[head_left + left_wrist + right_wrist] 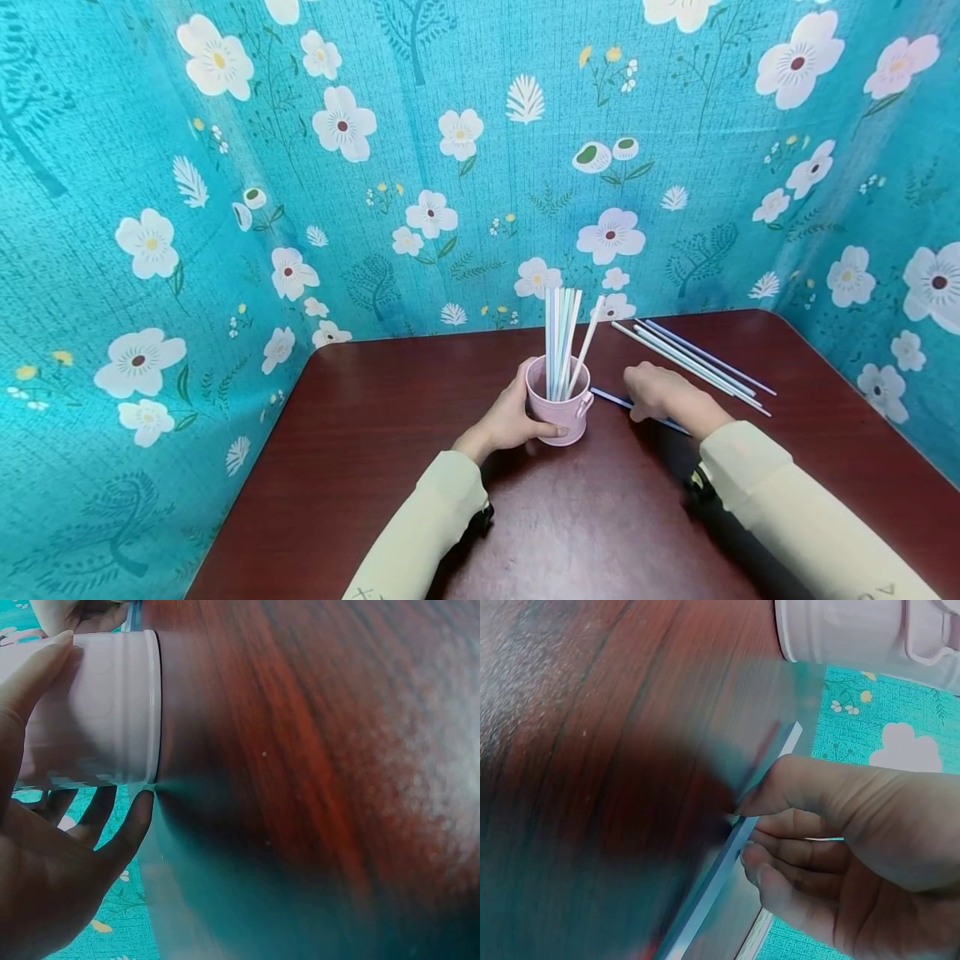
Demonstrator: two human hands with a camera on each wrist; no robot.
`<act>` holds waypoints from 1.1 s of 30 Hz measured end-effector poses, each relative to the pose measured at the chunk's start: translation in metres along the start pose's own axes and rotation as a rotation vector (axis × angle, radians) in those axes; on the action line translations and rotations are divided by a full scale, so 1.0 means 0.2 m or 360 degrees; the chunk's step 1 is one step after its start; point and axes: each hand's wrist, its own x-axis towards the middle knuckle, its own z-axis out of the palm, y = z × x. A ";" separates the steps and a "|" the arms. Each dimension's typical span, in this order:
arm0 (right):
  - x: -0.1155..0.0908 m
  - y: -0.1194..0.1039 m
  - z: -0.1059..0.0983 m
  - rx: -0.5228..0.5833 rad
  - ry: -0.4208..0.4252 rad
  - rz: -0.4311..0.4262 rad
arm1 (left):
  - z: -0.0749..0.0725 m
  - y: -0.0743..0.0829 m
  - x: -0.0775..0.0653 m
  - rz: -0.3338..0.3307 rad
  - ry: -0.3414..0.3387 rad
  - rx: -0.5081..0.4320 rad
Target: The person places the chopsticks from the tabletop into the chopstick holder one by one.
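Note:
My left hand [510,417] grips a small pink bucket [564,419] that stands upright on the table. Its thumb lies across the near side, and in the left wrist view the fingers [124,825] reach round the other side. Several thin sticks [561,337] in white, pale green and blue stand in the bucket, one leaning right. To the bucket's right, my right hand [658,392] is low over the table at a blue stick [611,397]. In the right wrist view, thumb and fingers pinch this stick [712,885] near its middle, and it lies along the tabletop.
Several more white, pale green and blue sticks [697,362] lie side by side on the dark red wooden table [390,417], behind and right of my right hand. A turquoise flowered cloth [480,200] hangs around the table's back and sides.

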 end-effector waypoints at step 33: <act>-0.11 0.02 -0.16 -0.0009 0.0452 -0.0457 | 0.00 -0.01 0.01 -0.0035 0.0004 0.0049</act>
